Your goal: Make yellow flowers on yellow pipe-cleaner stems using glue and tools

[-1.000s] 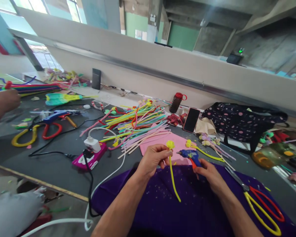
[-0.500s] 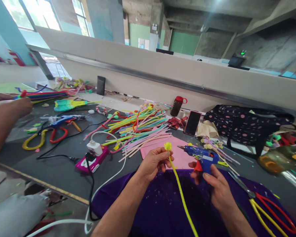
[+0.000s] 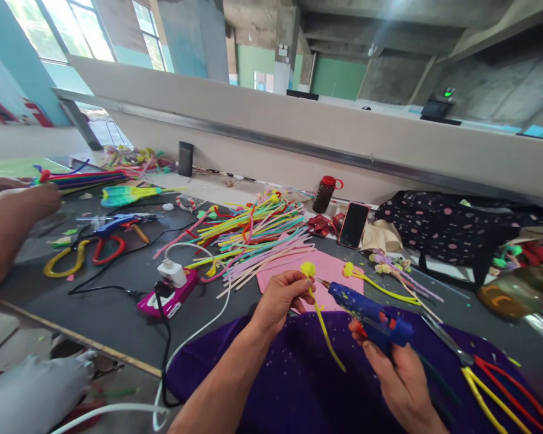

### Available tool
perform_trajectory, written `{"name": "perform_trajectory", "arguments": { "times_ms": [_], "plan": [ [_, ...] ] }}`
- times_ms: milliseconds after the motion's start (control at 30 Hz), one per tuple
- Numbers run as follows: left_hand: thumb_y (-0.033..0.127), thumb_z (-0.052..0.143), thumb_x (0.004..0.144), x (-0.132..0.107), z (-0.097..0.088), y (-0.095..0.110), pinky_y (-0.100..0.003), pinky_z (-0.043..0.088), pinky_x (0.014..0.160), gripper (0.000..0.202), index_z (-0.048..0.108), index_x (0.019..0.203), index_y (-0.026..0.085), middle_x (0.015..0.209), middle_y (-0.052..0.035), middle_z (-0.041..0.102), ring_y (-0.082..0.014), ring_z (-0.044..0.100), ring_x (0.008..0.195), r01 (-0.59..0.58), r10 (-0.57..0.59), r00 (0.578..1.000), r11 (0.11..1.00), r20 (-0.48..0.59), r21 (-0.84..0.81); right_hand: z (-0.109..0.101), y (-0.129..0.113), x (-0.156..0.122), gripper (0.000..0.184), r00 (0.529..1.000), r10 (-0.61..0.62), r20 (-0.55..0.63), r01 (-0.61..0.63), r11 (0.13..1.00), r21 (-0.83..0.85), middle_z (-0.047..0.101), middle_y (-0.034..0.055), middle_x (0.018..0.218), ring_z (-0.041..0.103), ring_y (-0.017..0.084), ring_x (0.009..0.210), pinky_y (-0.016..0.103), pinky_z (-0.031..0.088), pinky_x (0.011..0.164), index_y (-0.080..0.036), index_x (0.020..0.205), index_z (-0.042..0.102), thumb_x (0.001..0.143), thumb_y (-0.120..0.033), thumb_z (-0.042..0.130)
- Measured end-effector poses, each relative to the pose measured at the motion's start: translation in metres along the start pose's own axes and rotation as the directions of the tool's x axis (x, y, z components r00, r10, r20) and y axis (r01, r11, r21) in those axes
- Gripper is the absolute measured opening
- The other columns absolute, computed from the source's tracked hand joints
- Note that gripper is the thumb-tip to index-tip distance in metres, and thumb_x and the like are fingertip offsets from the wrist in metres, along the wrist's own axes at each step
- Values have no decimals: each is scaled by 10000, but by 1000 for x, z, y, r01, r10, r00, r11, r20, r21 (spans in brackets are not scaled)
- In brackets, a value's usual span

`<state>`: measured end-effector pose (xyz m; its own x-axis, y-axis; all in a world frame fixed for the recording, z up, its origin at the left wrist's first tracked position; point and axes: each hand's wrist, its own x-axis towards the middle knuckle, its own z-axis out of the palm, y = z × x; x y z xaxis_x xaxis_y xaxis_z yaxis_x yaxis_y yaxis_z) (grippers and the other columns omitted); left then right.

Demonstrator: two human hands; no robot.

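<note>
Between the fingertips of my left hand [image 3: 283, 298] is a yellow pipe-cleaner flower [image 3: 308, 269], its bloom standing just above the fingers and its fuzzy stem hanging down to the right. My right hand [image 3: 396, 367] is wrapped round the grip of a blue glue gun [image 3: 366, 310], with fingers near its red trigger. The metal nozzle points left toward the bloom, with a small gap between them. Behind the gun, a second yellow pipe-cleaner flower [image 3: 348, 269] lies partly on a pink sheet [image 3: 276, 271]. Purple cloth [image 3: 298, 374] spreads beneath both hands.
Loose pipe cleaners [image 3: 253, 232] cover the middle of the table. Scissors [image 3: 473, 361] lie at right, another pair [image 3: 84, 253] at left. A purple power strip [image 3: 169, 298] with cables is at left front. A phone [image 3: 353, 224], bottle [image 3: 324, 194] and bag [image 3: 452, 226] stand behind. Another person's hand [image 3: 36, 202] works at far left.
The glue gun has tilted and swung lower, its nozzle coming left, closer to the yellow bloom. The flower behind it is now uncovered. The held stem looks shorter in view. My left hand has hardly moved.
</note>
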<state>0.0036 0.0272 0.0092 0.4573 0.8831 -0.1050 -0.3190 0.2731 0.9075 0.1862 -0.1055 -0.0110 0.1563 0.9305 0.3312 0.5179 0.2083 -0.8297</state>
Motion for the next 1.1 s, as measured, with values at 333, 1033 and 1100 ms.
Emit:
{"name": "perform_trajectory", "arguments": {
  "times_ms": [333,1033,1100],
  "plan": [
    [328,622,689,-2,4,-3,-145,354,356,220,618,697,108,551,-26,619,-62,512,379,3,-3,1000,998,-3,62,2,2,5,196,978,-206,-33,192,951,-243,660,45,888,614,211,844,327,479,774,-212,1000,543,833,-291,476],
    [341,624,679,0,9,-9,-158,379,369,232,621,692,109,570,-32,615,-98,557,473,-13,11,1000,997,29,73,4,10,2,264,950,-307,-56,256,869,-424,643,87,918,608,233,850,346,467,720,-174,1042,542,852,-328,441],
    [329,620,681,0,9,-10,-158,380,369,221,620,694,108,575,-33,615,-99,560,477,-8,6,999,997,33,75,5,11,2,267,954,-295,-57,244,872,-425,642,88,918,607,233,844,348,463,717,-173,1040,543,852,-331,440]
  ]
}}
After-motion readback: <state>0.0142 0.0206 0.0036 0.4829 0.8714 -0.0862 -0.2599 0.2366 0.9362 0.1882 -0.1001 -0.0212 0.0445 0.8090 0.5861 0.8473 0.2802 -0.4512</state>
